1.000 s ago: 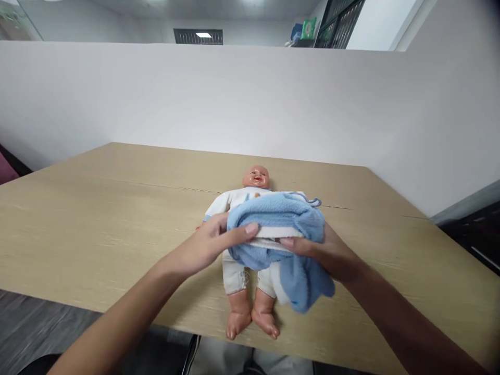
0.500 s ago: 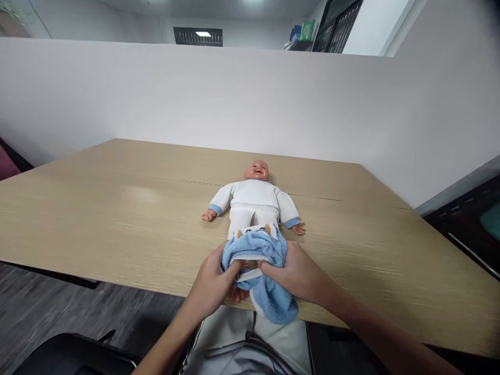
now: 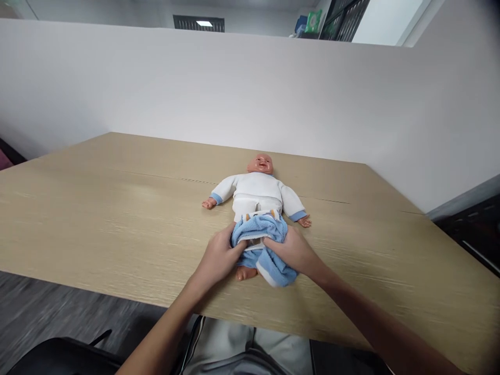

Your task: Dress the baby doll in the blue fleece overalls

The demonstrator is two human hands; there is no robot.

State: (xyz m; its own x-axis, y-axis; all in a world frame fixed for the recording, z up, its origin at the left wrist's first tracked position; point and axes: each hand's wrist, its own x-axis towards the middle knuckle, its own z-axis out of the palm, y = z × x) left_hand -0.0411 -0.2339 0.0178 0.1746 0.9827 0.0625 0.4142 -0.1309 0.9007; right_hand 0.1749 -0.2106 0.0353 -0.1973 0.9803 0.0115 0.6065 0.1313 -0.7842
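Blue garment [image 3: 261, 227] over lower legs of doll [image 3: 258, 185] on counter [image 3: 117, 219]; whether feet pass inside, hard to tell. Left hand [image 3: 219, 255] and right hand [image 3: 300, 251] grip opposite sides of opening. Even tension, rim spread wide, works best.

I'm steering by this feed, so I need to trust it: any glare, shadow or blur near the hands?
Head view: a faint sheen on the table, well clear of the left hand; head view: soft shadows under the forearms; head view: the blue garment and right hand look slightly soft, though folds are readable; head view: top right corner darkened.
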